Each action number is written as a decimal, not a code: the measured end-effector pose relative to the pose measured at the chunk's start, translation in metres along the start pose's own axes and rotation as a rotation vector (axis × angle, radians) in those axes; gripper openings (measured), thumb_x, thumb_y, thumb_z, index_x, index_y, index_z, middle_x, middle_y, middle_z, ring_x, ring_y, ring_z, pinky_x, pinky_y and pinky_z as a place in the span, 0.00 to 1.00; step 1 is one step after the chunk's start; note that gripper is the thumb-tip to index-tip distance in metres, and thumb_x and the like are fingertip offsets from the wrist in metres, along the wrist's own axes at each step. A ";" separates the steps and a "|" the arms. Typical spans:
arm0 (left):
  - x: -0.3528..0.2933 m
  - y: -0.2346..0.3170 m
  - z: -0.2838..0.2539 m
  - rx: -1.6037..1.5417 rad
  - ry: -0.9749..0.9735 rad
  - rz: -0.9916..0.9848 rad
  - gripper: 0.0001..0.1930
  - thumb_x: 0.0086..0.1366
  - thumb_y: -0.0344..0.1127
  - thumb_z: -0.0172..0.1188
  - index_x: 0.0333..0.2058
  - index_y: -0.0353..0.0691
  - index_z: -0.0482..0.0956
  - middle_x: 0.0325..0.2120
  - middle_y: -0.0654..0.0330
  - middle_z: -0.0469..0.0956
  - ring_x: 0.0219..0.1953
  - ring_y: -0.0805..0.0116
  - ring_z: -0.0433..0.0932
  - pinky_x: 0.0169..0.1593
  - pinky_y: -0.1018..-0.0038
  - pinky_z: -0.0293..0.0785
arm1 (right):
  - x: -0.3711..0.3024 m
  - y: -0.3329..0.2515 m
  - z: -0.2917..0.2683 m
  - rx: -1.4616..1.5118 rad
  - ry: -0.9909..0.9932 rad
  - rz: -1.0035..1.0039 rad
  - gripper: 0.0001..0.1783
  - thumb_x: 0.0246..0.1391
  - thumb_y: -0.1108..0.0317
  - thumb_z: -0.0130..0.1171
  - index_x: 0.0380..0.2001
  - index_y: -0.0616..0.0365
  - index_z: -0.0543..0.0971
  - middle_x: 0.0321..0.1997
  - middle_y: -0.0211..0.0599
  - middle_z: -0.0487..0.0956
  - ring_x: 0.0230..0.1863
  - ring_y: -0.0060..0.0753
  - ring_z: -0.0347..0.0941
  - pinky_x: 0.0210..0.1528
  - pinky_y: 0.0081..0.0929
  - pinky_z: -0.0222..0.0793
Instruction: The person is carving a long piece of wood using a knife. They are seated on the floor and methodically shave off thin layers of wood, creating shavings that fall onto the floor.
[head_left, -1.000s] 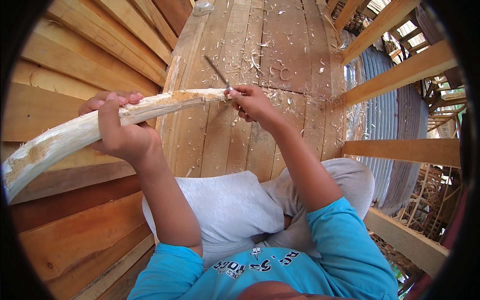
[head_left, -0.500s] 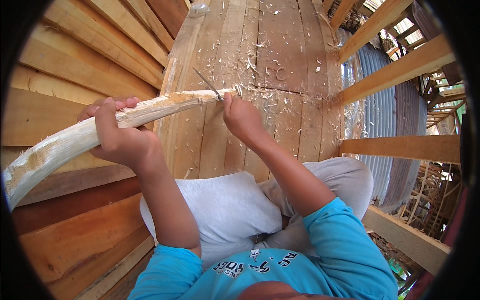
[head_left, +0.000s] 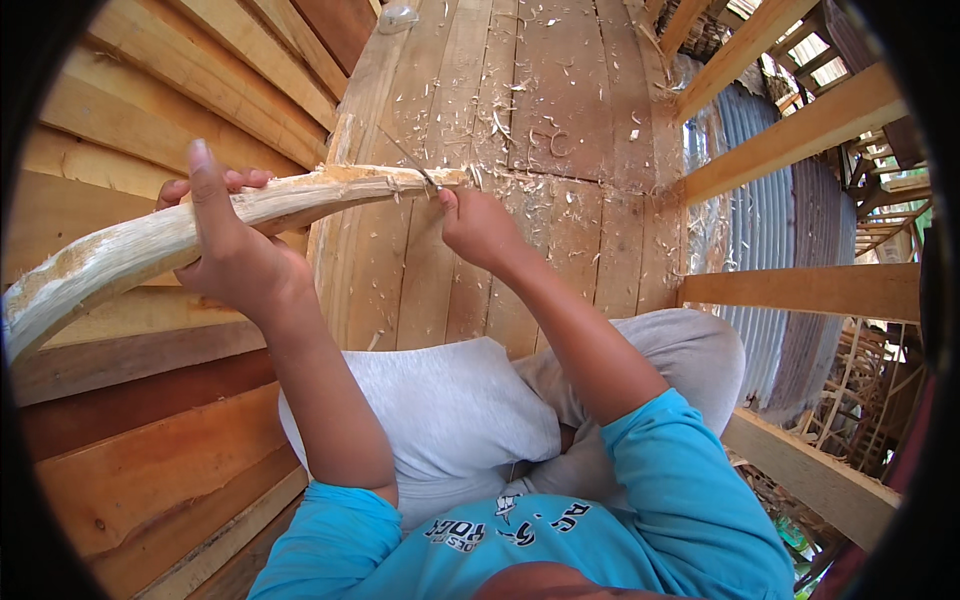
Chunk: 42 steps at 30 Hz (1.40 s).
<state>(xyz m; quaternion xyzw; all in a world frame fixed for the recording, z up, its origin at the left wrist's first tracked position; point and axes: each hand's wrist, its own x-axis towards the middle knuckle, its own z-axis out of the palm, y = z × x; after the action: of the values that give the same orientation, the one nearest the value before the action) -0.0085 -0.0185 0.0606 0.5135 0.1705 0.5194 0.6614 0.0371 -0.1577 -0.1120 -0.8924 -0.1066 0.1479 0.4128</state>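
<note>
Here, left hand [head_left: 235, 250] loosely curled round pale branch [head_left: 330, 190], thumb raised; right hand [head_left: 482, 228] closed tight on thin-bladed tool [head_left: 411, 159].

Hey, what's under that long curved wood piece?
Beneath the curved wood, part of the left hand and wooden planks show; whatever lies directly behind the wood is covered.

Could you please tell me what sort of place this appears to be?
Probably a rustic timber porch where wood is worked: pale shavings litter the plank floor, wooden boards line the left side, and corrugated metal sheets show between the rails at right.
</note>
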 end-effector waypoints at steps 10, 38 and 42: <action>0.019 -0.007 -0.026 -0.155 -0.667 -0.060 0.10 0.59 0.29 0.59 0.39 0.32 0.73 0.24 0.56 0.72 0.33 0.66 0.73 0.48 0.58 0.74 | -0.008 -0.010 -0.011 -0.021 0.018 0.009 0.26 0.64 0.56 0.40 0.29 0.69 0.79 0.31 0.63 0.78 0.37 0.63 0.75 0.42 0.52 0.69; 0.028 -0.030 -0.030 -0.398 -0.831 -0.022 0.08 0.60 0.29 0.57 0.26 0.43 0.65 0.17 0.61 0.68 0.21 0.69 0.68 0.34 0.69 0.68 | 0.005 0.014 -0.007 -0.005 -0.024 0.114 0.26 0.62 0.55 0.41 0.29 0.69 0.79 0.31 0.61 0.79 0.37 0.64 0.76 0.45 0.50 0.69; 0.028 -0.027 -0.037 -0.389 -0.891 -0.009 0.11 0.59 0.30 0.58 0.25 0.43 0.63 0.16 0.61 0.67 0.20 0.69 0.68 0.33 0.70 0.68 | -0.022 -0.046 -0.032 -0.024 -0.068 -0.015 0.27 0.63 0.55 0.40 0.33 0.70 0.79 0.38 0.62 0.78 0.43 0.59 0.75 0.48 0.48 0.69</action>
<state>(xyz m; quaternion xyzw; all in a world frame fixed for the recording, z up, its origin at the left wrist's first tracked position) -0.0116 0.0256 0.0306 0.5520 -0.2273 0.2686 0.7559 0.0246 -0.1574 -0.0531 -0.8909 -0.1293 0.1738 0.3992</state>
